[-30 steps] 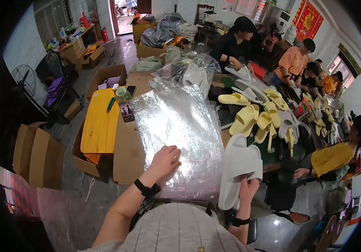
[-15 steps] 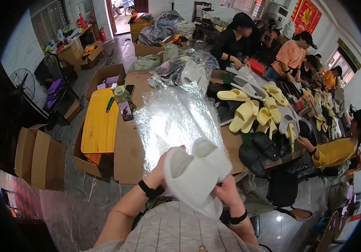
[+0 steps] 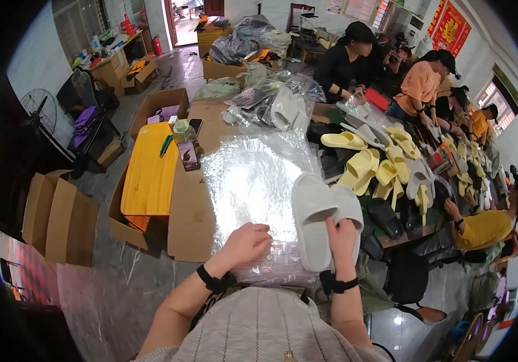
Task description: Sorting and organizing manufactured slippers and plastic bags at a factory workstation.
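floor (image 3: pixel 114 289): grey, veined | wall (image 3: pixel 32 60): pale | doorway (image 3: pixel 184 30): bright | right window (image 3: pixel 493 96): apparently barred

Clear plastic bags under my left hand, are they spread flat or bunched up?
Spread flat: the clear plastic bags form a broad, shiny rectangle beneath your left hand.

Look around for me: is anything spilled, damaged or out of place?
Nothing looks spilled or damaged. The yellow slippers lie jumbled, some overlapping at odd angles, right of the shiny plastic, unlike the aligned pale pair in the right hand.
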Tool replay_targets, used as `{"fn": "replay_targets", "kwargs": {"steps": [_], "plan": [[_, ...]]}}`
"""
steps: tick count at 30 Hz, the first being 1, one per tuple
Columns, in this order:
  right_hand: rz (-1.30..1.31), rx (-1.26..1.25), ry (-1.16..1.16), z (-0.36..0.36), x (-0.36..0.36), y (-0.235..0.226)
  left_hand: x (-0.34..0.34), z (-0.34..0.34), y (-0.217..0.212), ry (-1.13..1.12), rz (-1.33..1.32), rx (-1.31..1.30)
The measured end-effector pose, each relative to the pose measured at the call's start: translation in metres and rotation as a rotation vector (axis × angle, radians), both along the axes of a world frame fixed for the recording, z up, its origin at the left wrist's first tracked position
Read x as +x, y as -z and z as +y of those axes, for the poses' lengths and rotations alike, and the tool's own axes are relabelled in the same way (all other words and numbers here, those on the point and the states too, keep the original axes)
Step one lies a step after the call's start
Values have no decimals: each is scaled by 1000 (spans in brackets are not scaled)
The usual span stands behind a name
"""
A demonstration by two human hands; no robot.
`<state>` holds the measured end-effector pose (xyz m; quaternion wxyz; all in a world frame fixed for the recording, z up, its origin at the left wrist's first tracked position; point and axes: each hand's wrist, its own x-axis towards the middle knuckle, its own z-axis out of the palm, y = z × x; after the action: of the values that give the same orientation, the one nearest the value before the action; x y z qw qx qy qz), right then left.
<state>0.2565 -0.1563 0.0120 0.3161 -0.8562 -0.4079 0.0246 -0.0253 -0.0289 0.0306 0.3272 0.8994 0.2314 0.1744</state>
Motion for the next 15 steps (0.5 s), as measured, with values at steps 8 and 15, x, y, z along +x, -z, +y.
{"fn": "replay_targets", "kwargs": {"steps": [8, 15], "plan": [[297, 298, -107, -62, -1, -36, 16, 24, -4, -281, 33, -465], [511, 194, -494, -90, -37, -74, 34, 43, 7, -332, 23, -777]]}}
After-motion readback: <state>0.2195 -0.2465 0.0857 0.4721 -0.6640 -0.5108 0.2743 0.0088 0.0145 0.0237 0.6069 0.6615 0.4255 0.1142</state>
